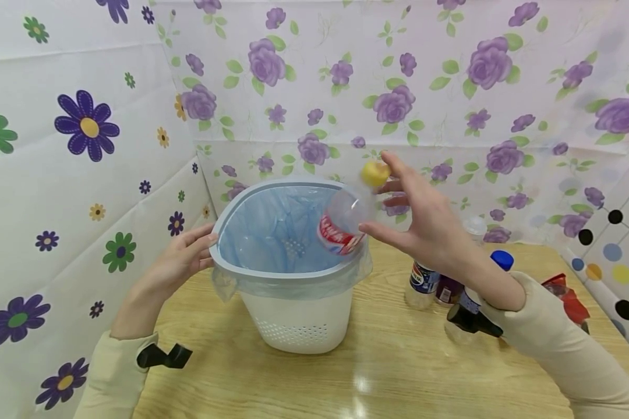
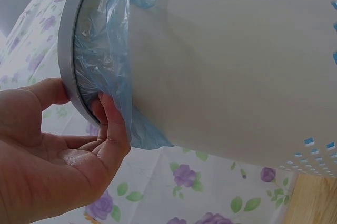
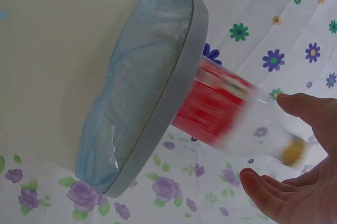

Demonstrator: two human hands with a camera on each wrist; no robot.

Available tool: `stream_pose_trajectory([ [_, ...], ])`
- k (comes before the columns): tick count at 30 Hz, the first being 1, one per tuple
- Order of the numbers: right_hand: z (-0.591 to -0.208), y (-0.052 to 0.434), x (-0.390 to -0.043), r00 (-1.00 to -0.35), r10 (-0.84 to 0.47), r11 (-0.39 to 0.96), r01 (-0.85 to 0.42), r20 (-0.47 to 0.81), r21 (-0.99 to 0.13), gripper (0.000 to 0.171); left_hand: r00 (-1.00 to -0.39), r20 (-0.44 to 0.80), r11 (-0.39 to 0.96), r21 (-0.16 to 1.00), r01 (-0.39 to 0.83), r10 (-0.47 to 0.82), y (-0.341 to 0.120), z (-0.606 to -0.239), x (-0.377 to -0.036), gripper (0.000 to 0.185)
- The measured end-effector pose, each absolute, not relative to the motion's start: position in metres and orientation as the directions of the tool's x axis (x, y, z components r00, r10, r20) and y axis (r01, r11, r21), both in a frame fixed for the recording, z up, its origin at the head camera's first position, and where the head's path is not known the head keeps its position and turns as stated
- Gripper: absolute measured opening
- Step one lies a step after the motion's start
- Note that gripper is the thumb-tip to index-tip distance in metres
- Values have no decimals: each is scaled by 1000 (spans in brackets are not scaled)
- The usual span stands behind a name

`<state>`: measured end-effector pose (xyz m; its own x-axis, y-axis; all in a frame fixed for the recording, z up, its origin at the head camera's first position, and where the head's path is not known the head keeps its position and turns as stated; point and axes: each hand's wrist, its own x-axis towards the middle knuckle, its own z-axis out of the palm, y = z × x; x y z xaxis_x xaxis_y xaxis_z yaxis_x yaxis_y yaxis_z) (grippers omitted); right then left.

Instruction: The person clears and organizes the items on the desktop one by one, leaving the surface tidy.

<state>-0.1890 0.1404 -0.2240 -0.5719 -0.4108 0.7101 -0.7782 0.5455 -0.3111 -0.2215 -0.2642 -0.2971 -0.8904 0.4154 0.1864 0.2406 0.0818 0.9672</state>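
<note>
A white trash bin (image 1: 304, 320) with a grey rim stands on the table, lined with a thin blue plastic bag (image 1: 262, 233) folded over its edge. My left hand (image 1: 175, 262) grips the rim at the left; in the left wrist view its thumb is on the rim (image 2: 71, 50) and its fingers curl against the bag. At the bin's right side a clear plastic bottle (image 1: 340, 230) with a red label and yellow cap tilts base-first into the opening, blurred by motion. Around its upper part my right hand (image 1: 424, 218) has its thumb and fingers spread, apart from the bottle in the right wrist view.
Right of the bin stand several bottles, among them one with a dark blue label (image 1: 423, 282) and one with a blue cap (image 1: 501, 260). Farther right lies a crumpled red wrapper (image 1: 571, 299). Flower-patterned sheets (image 1: 314, 87) close off the back and left of the wooden table (image 1: 398, 372).
</note>
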Motion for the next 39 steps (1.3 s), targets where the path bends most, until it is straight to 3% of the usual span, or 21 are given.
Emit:
stream_pose_trajectory([
  [6,-226,146,-191,-554,-389,539,-785,736,-306,87,-887,189,77,967,242,420,-264,-298,-222,56],
  [12,-231,158,-196,-558,-379,552,-776,738,-304,67,-890,186,72,969,236,417,-265,-299,-222,56],
  [24,-249,189,-212,-647,-296,608,-695,703,-384,29,-895,171,83,971,224,413,-264,-299,-222,56],
  [39,-261,205,-226,-744,-243,681,-587,622,-437,24,-890,184,66,971,232,417,-265,-300,-222,55],
])
